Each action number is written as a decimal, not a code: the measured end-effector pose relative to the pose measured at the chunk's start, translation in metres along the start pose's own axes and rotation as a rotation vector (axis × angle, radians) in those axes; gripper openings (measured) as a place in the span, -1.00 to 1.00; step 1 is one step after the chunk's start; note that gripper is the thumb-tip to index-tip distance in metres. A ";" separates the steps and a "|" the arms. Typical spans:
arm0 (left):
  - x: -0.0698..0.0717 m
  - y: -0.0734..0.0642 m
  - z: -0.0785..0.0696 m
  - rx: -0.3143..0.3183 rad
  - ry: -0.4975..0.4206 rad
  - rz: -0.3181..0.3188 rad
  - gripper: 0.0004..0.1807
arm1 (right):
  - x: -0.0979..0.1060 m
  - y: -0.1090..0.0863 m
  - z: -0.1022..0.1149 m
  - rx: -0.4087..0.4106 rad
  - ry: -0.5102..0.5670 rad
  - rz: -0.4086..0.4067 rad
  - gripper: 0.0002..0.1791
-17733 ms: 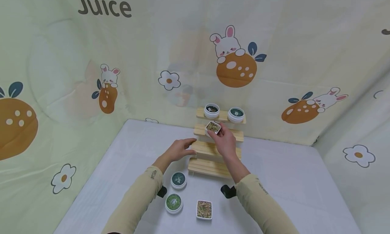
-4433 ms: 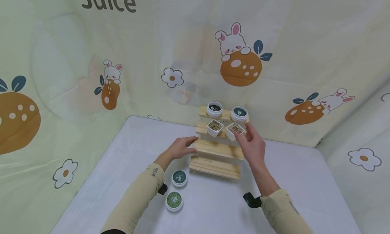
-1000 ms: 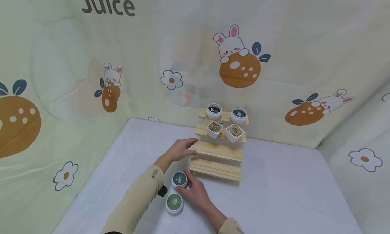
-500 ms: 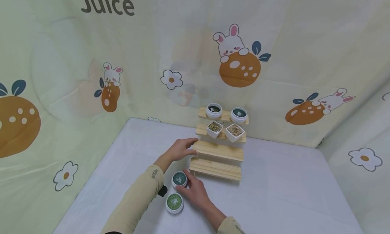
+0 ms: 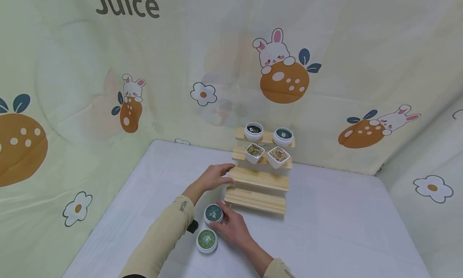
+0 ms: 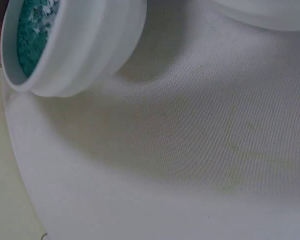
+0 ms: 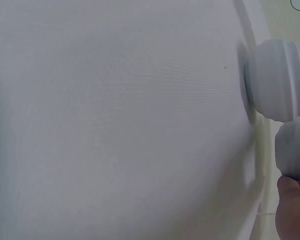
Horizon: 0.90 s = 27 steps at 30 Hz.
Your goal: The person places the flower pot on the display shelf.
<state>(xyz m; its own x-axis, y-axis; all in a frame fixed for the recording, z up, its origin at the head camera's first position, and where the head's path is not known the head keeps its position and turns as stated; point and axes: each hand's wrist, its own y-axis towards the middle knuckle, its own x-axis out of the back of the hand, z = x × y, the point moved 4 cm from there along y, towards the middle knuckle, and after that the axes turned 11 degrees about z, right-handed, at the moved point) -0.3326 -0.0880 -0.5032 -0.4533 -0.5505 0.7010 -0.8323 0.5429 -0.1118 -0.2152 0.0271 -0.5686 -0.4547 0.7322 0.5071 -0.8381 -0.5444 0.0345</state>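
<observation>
My left hand (image 5: pixel 213 176) holds the left end of a stepped wooden display stand (image 5: pixel 258 179), its fingers and thumb either side of one of the lower steps. Lower down, my right hand (image 5: pixel 233 227) grips a round white pot with teal granules (image 5: pixel 213 213) from the right; in the right wrist view the fingers (image 7: pixel 290 187) press on this pot's side. Just nearer to me stands another round white pot with green granules (image 5: pixel 207 240). The left wrist view shows teal granules (image 6: pixel 35 40) inside a ribbed white pot wall (image 6: pixel 90 45).
On the top step stand a white pot with dark contents (image 5: pixel 254 131) and a teal-filled one (image 5: pixel 283 136). Below them are square white cups with greenish (image 5: pixel 255 152) and pinkish (image 5: pixel 278 156) bits. A white cloth covers the table (image 5: pixel 336 213); a printed curtain (image 5: pixel 173 49) hangs behind.
Since the oldest frame, both square cups have come onto the second step. My right hand has gone from there down to the teal pot on the left; over the last second it barely moves.
</observation>
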 end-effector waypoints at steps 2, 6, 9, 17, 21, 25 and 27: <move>0.000 0.000 0.000 -0.001 0.006 0.001 -0.31 | 0.003 -0.002 0.002 0.015 -0.001 0.004 -0.24; 0.001 0.001 -0.001 0.002 0.015 0.000 -0.32 | 0.010 -0.009 0.006 0.034 0.027 0.013 -0.23; 0.001 0.001 -0.002 0.004 0.016 0.001 -0.32 | 0.015 -0.014 0.008 0.039 0.046 0.010 -0.22; 0.001 0.001 -0.002 0.010 0.013 0.000 -0.31 | 0.027 -0.024 0.012 0.051 0.082 -0.006 -0.25; 0.000 0.001 0.001 0.016 0.015 0.002 -0.30 | 0.034 -0.025 0.015 0.038 0.070 -0.020 -0.24; 0.000 0.001 0.002 0.018 0.010 0.006 -0.30 | 0.044 -0.025 0.019 0.019 0.094 -0.024 -0.23; 0.000 0.001 0.002 0.021 0.007 0.008 -0.30 | 0.050 -0.024 0.021 0.018 0.100 -0.028 -0.22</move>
<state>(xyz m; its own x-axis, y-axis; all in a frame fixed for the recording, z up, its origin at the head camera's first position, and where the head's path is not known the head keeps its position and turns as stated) -0.3340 -0.0884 -0.5045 -0.4580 -0.5413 0.7052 -0.8350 0.5340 -0.1324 -0.2112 0.0684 -0.5262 -0.4601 0.7836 0.4175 -0.8456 -0.5301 0.0629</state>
